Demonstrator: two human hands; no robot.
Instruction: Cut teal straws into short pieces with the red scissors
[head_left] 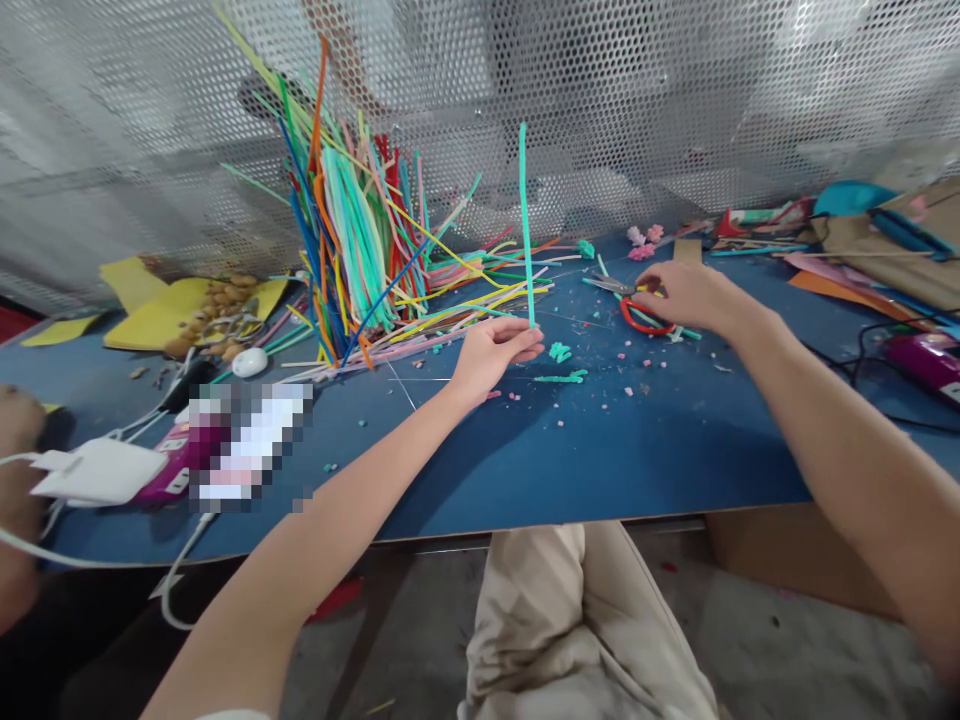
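Between the thumb and fingers of my left hand (491, 357), a turquoise pipe cleaner (526, 220) stands nearly upright, pinched at its lower end. Just to the right of that hand lie a small curled turquoise piece (559, 352) and a twisted turquoise piece (562, 378). My right hand (686, 293) is closed on a pair of scissors (643, 316) with red handles, close to the tabletop. The blades point left, towards the upright pipe cleaner, without touching it. Part of the handles is hidden by my fingers.
A large bundle of coloured pipe cleaners (356, 240) leans on the perforated metal panel (622, 120). Small clippings dot the blue table (480, 480). At left are a phone (255, 440), a white charger (101, 470) and cables. Cardboard and paper (862, 245) lie at right. Another person's arm (19, 480) shows far left.
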